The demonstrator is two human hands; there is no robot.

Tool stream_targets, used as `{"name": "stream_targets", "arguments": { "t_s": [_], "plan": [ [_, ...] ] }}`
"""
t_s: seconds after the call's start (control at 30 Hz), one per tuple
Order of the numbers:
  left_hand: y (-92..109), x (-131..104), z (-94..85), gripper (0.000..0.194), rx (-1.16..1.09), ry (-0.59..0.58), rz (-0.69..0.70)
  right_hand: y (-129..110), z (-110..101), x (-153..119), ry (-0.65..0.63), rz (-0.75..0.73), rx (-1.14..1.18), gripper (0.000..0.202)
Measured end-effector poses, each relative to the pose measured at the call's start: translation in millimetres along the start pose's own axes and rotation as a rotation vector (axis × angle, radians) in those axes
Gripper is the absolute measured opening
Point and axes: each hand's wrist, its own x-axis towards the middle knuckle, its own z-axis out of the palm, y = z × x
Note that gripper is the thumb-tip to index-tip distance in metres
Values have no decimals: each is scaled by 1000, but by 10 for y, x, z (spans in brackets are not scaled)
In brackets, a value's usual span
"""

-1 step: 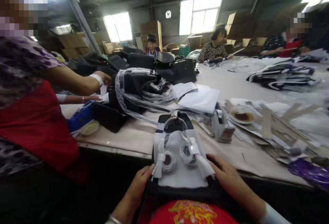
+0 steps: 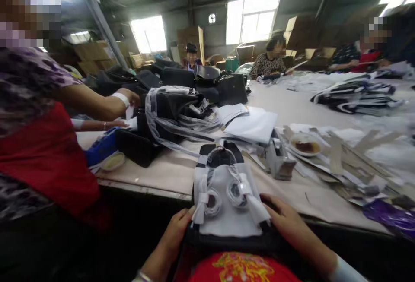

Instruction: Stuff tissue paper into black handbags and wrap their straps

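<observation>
Grasping the lower left side of the black bag point(image 2: 227, 242) with the left hand point(image 2: 175, 230), thumb lying along the edge of the white sheet point(image 2: 231, 223). Grasping the lower right side with the right hand point(image 2: 287, 221), fingers touching the wrapped white strap end. Holding the bag between both hands at the near edge of the table point(image 2: 327, 198), its far end reaching over the tabletop. Showing two wrapped coils point(image 2: 212, 204) on top of the bag's sheet. Having a tape dispenser point(image 2: 280, 161) to the right of the bag's far end, white papers point(image 2: 254, 124) beyond it, and a plate point(image 2: 306, 144) farther right. Having a pile of black bags point(image 2: 178, 77) beyond the bag to the left, and a small dish point(image 2: 113, 161) well left of it. Seeing a person in a red apron point(image 2: 48, 156) left of the bag.
</observation>
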Motion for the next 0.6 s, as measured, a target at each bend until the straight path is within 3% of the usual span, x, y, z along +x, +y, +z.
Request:
{"name": "stream_targets", "arguments": {
  "t_s": [0.1, 0.2, 0.3, 0.43, 0.53, 0.6],
  "plan": [
    [-46, 75, 0, 56, -29, 90, -92, 72, 12, 40, -6, 36, 90, 89],
    [17, 101, 60, 54, -158, -40, -81, 86, 22, 97, -19, 37, 148, 96],
    [213, 90, 96, 51, -143, -173, -34, -18, -1, 105, -130, 10, 246, 84],
    [721, -13, -43, 43, 50, -155, 21, -299, 22, -7, -371, -96, 486, 56],
    [1299, -196, -253, 39, 171, -62, 117, -471, 141, -89, -507, -213, 537, 53],
    [1748, -343, -392, 45, 270, -53, 111, -496, 234, -100, -532, -262, 469, 56]
  ]
}}
